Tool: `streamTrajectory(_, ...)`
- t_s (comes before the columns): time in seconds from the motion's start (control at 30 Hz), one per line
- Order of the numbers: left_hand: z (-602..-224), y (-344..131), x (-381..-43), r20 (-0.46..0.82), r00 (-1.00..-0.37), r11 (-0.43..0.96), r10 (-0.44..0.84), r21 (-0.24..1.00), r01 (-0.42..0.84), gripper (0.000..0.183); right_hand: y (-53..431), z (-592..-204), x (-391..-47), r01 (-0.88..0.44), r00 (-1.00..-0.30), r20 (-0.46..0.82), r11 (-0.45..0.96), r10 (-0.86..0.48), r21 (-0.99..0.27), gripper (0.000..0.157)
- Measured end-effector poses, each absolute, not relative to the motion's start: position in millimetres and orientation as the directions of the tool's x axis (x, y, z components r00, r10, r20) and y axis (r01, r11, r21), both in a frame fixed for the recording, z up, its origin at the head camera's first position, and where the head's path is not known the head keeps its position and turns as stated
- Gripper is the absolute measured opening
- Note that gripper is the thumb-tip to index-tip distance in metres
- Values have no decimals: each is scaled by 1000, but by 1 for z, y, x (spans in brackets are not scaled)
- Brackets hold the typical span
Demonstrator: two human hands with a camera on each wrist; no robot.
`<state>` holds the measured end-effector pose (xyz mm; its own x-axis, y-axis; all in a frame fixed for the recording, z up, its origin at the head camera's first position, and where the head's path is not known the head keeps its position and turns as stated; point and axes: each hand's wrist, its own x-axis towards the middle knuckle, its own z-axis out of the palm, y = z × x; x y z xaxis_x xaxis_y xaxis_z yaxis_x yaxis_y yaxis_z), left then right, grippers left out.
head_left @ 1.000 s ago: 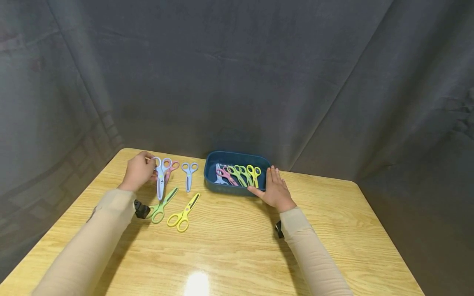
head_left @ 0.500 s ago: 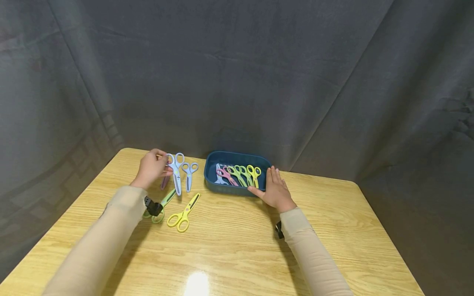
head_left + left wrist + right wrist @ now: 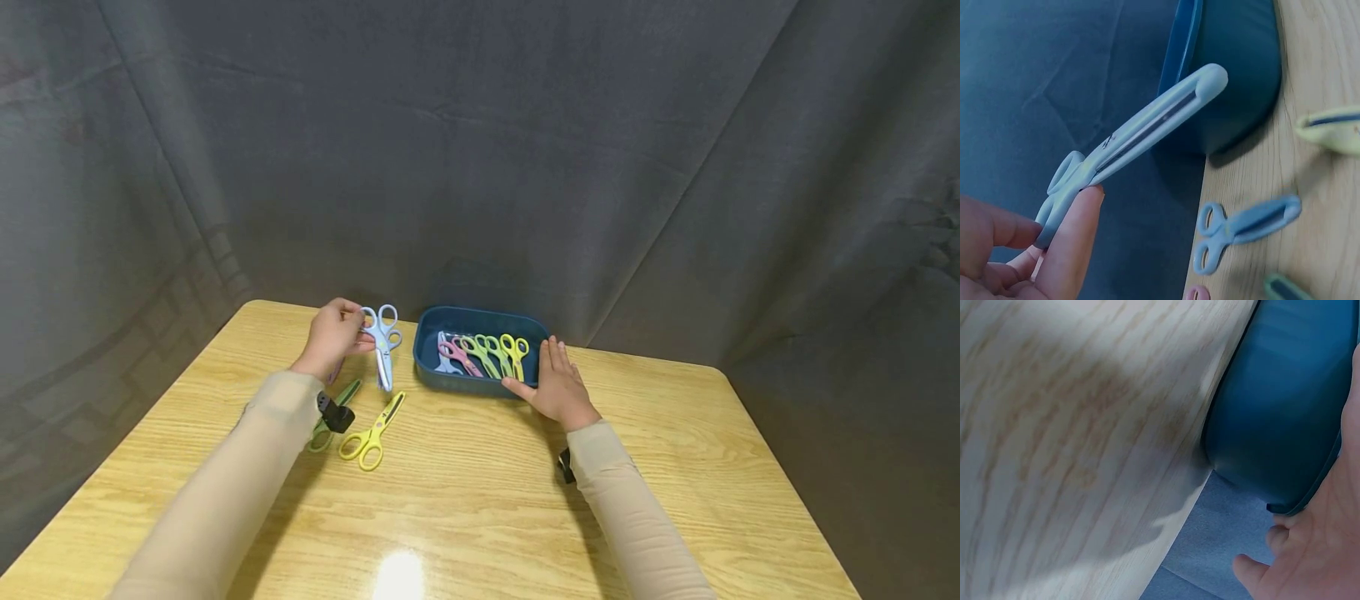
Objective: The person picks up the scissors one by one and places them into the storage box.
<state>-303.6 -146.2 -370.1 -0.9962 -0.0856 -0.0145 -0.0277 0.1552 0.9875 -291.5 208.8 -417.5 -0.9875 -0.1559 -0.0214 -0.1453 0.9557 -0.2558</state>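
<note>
In the head view my left hand (image 3: 330, 340) pinches pale blue scissors (image 3: 383, 367) by the handles, blades pointing down. The left wrist view shows these scissors raised, thumb and fingers at the loops. Directly below them a second pair of blue scissors (image 3: 1230, 231) lies on the table, partly covered in the head view. Pink scissors are mostly hidden behind my left hand. My right hand (image 3: 558, 385) rests against the right end of a dark blue box (image 3: 468, 385), fingers straight, thumb at the front rim. Inside the box lie several blue, pink, green and yellow scissors.
Yellow scissors (image 3: 372, 435) lie on the wooden table (image 3: 480, 500) in front of my left hand. Green scissors (image 3: 347, 392) are partly covered by the left wrist camera (image 3: 336, 412). Grey curtain (image 3: 480, 150) hangs behind the table and at both sides.
My left hand has carried the pale blue scissors rightward, from over the pink scissors to over the other blue pair. The right hand and the box have stayed put.
</note>
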Motion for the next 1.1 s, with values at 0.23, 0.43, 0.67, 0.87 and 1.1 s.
streamTrajectory(0.23, -368, -134, -317, -32, -996, 77, -78, 996, -38, 33, 208, -417, -292, -147, -987, -23, 958, -157, -245, 116)
streamTrajectory(0.43, -363, -118, -324, -71, -993, -37, -90, 997, -68, 33, 210, -417, -293, -142, -988, -29, 958, -154, -251, 117)
streamTrajectory(0.67, -364, -100, -326, -64, -990, -116, -127, 992, -49, 32, 212, -418, -294, -149, -988, -13, 960, -156, -237, 117)
streamTrajectory(0.87, -372, -88, -326, -58, -984, -163, -171, 986, -30, 29, 211, -417, -291, -150, -987, -22, 958, -160, -244, 116)
streamTrajectory(1.1, -380, -78, -323, -59, -984, -139, -167, 990, -35, 27, 210, -416, -289, -157, -985, -27, 961, -168, -227, 116)
